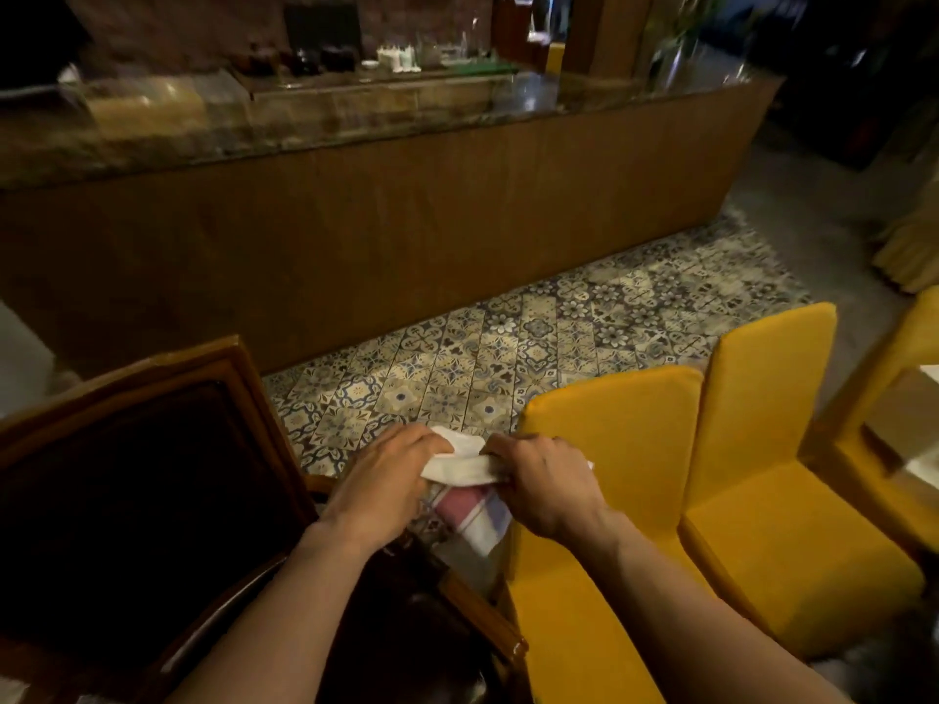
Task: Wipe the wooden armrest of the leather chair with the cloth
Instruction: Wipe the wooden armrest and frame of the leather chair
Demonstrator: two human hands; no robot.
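Dim room: patterned tile floor (533, 343), wooden counter (355, 236), yellow chairs (762, 449).

Cloth (460, 470) between chairs, above floor (508, 348)

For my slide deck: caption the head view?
Both hands, left hand and right hand, fold cloth above leather chair.

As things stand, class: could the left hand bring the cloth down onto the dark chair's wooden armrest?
Probably yes. The left hand grips the cloth just above the wooden armrest, and nothing visible lies between them.
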